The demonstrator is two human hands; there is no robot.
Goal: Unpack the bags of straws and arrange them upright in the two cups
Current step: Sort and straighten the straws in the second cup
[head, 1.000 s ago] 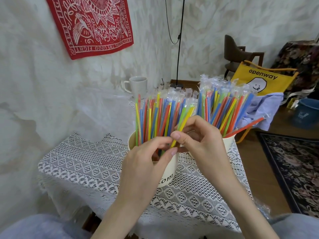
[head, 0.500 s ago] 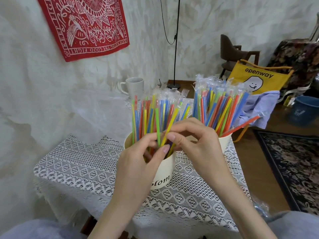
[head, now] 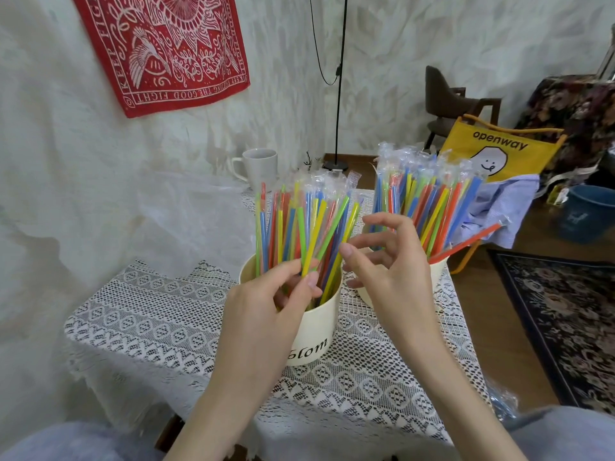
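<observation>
Two cream paper cups stand on the lace-covered table. The near cup point(head: 317, 331) holds several wrapped straws point(head: 299, 224) in red, blue, yellow and green, standing upright. The far cup point(head: 436, 269) on the right holds another bunch of straws point(head: 429, 197); one orange straw point(head: 466, 242) leans far out to the right. My left hand point(head: 266, 314) is at the near cup's rim, thumb and fingers pinching a yellow and a green straw low down. My right hand point(head: 389, 271) hovers between the cups, fingers spread and loosely curled, holding nothing.
A white mug point(head: 258, 168) stands at the table's point(head: 143, 321) back edge by the wall. A yellow tote bag point(head: 499, 151) and blue cloth sit behind the far cup. Crumpled clear plastic point(head: 504, 402) lies at the table's right edge. Rug and blue bucket point(head: 587, 212) on the floor.
My right hand has let go of the straws it was pinching and drawn back to the right, its fingers opened. My left hand keeps its pinch on the straws.
</observation>
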